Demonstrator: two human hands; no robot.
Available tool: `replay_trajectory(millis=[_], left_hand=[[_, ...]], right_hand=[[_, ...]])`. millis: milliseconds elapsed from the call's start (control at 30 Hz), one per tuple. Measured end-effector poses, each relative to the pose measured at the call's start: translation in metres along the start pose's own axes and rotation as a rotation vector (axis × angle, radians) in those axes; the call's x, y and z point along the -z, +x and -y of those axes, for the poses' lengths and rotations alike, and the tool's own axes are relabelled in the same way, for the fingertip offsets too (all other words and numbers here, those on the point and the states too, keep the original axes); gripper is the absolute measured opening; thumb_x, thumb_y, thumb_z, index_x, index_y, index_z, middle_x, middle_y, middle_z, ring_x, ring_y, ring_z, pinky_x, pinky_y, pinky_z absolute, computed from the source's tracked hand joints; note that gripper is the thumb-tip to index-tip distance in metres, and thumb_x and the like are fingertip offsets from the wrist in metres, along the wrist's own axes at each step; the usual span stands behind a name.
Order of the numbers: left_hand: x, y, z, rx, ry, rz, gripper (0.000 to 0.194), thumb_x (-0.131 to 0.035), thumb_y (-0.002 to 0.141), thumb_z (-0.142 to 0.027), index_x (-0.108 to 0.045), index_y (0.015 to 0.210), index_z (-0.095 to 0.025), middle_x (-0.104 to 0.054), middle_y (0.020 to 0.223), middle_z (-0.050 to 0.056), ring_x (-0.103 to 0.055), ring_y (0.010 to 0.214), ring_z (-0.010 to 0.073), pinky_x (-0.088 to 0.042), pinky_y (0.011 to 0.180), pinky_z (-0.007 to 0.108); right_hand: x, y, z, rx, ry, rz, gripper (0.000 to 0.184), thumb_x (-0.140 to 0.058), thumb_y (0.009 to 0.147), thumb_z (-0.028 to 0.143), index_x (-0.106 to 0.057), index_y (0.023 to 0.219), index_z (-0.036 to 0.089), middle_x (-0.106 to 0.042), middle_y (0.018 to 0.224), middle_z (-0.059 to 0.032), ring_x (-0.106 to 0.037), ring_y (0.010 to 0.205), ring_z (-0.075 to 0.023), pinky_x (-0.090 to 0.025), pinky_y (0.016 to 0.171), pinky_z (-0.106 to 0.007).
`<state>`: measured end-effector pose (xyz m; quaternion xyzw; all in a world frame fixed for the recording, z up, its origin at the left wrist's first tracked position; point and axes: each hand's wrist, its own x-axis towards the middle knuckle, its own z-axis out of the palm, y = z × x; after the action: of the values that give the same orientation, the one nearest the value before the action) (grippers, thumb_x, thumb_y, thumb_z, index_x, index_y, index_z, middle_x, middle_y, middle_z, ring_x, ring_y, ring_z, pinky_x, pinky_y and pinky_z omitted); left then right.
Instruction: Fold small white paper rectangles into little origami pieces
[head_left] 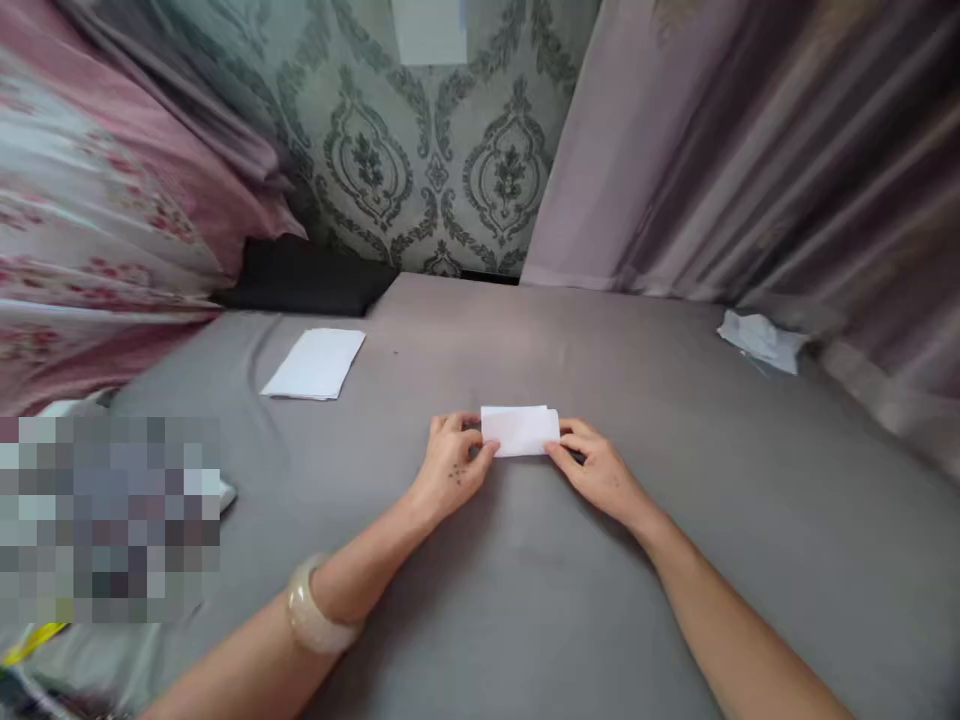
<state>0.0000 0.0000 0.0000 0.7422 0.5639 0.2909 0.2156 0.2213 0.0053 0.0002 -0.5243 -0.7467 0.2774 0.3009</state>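
A small folded sheet of white paper (519, 431) is held up between my two hands, over the middle of the grey surface. My left hand (454, 462) pinches its left end, thumb in front and fingers behind. At the right end, my right hand (598, 470) grips the paper the same way, with the thumb at the lower corner. Along its top right the layers do not line up exactly. A pale bangle (319, 606) circles my left wrist.
White sheets lie in a stack (315, 364) at the back left of the grey cloth-covered surface (480, 330). Crumpled white material (761, 340) rests at the far right by the curtain (697, 150). A black flat object (307, 275) sits behind the stack. Part of the lower left is blurred out.
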Motion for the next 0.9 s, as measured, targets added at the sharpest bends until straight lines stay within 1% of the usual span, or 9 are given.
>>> replay_trajectory(millis=[67, 133, 200, 267, 333, 467, 567, 733, 900], left_hand=[[-0.004, 0.004, 0.0, 0.024, 0.014, -0.018, 0.029, -0.054, 0.087, -0.031, -0.071, 0.069, -0.015, -0.059, 0.11, 0.011, -0.045, 0.104, 0.0261, -0.039, 0.093, 0.04], [-0.008, 0.007, 0.0, 0.04, 0.028, -0.04, 0.031, -0.054, 0.087, -0.032, -0.069, 0.066, -0.016, -0.059, 0.108, 0.01, -0.046, 0.102, 0.0255, -0.04, 0.092, 0.04], [-0.012, 0.009, 0.001, 0.044, 0.043, -0.064, 0.033, -0.053, 0.087, -0.033, -0.067, 0.063, -0.016, -0.059, 0.105, 0.01, -0.047, 0.1, 0.0248, -0.04, 0.09, 0.04], [-0.014, 0.01, 0.003, 0.047, 0.06, -0.091, 0.034, -0.053, 0.088, -0.034, -0.066, 0.062, -0.015, -0.059, 0.103, 0.01, -0.047, 0.098, 0.0242, -0.04, 0.09, 0.04], [-0.015, 0.01, 0.004, 0.053, 0.073, -0.107, 0.036, -0.051, 0.089, -0.034, -0.065, 0.061, -0.015, -0.059, 0.102, 0.011, -0.047, 0.097, 0.0241, -0.04, 0.089, 0.04], [-0.016, 0.012, 0.005, 0.06, 0.091, -0.115, 0.038, -0.048, 0.09, -0.032, -0.062, 0.059, -0.014, -0.058, 0.098, 0.011, -0.046, 0.094, 0.0238, -0.04, 0.088, 0.04], [-0.017, 0.013, 0.005, 0.07, 0.098, -0.127, 0.035, -0.051, 0.088, -0.032, -0.061, 0.059, -0.015, -0.056, 0.097, 0.011, -0.045, 0.093, 0.0238, -0.04, 0.087, 0.04], [-0.017, 0.014, 0.006, 0.088, 0.097, -0.119, 0.034, -0.054, 0.086, -0.033, -0.06, 0.058, -0.015, -0.054, 0.097, 0.011, -0.044, 0.093, 0.0246, -0.041, 0.086, 0.04], [-0.016, 0.014, 0.008, 0.069, 0.097, -0.116, 0.035, -0.053, 0.087, -0.034, -0.059, 0.059, -0.015, -0.053, 0.097, 0.011, -0.043, 0.092, 0.0247, -0.042, 0.084, 0.04]], right_hand=[[-0.003, 0.001, -0.001, -0.027, -0.011, -0.045, 0.03, -0.048, 0.09, 0.037, -0.07, 0.078, 0.019, -0.063, 0.107, -0.0068, -0.057, 0.103, -0.0184, -0.041, 0.09, -0.032], [-0.005, 0.001, -0.002, -0.06, -0.03, -0.09, 0.033, -0.047, 0.09, 0.038, -0.068, 0.072, 0.019, -0.064, 0.105, -0.0072, -0.058, 0.099, -0.0184, -0.042, 0.087, -0.031], [-0.008, 0.002, -0.002, -0.105, -0.06, -0.141, 0.037, -0.045, 0.09, 0.039, -0.065, 0.066, 0.018, -0.064, 0.101, -0.0069, -0.06, 0.088, -0.0171, -0.044, 0.08, -0.03], [-0.011, 0.004, -0.002, -0.136, -0.097, -0.175, 0.037, -0.046, 0.09, 0.039, -0.063, 0.064, 0.018, -0.063, 0.097, -0.0063, -0.06, 0.076, -0.0151, -0.044, 0.072, -0.029], [-0.013, 0.005, -0.002, -0.146, -0.133, -0.198, 0.037, -0.047, 0.089, 0.04, -0.061, 0.064, 0.017, -0.062, 0.094, -0.0059, -0.058, 0.069, -0.0139, -0.043, 0.068, -0.029], [-0.017, 0.008, -0.003, -0.14, -0.185, -0.235, 0.037, -0.047, 0.089, 0.039, -0.058, 0.06, 0.017, -0.06, 0.089, -0.0061, -0.057, 0.07, -0.0147, -0.043, 0.069, -0.029], [-0.019, 0.008, -0.002, -0.142, -0.224, -0.256, 0.036, -0.049, 0.088, 0.038, -0.057, 0.06, 0.017, -0.058, 0.088, -0.0058, -0.057, 0.071, -0.0149, -0.043, 0.071, -0.03], [-0.02, 0.009, 0.0, -0.171, -0.282, -0.256, 0.035, -0.05, 0.087, 0.039, -0.054, 0.059, 0.018, -0.056, 0.084, -0.0042, -0.053, 0.065, -0.0134, -0.042, 0.066, -0.029], [-0.02, 0.009, 0.0, -0.162, -0.304, -0.26, 0.035, -0.051, 0.086, 0.038, -0.047, 0.057, 0.019, -0.053, 0.082, -0.0029, -0.052, 0.064, -0.0131, -0.042, 0.067, -0.029]])
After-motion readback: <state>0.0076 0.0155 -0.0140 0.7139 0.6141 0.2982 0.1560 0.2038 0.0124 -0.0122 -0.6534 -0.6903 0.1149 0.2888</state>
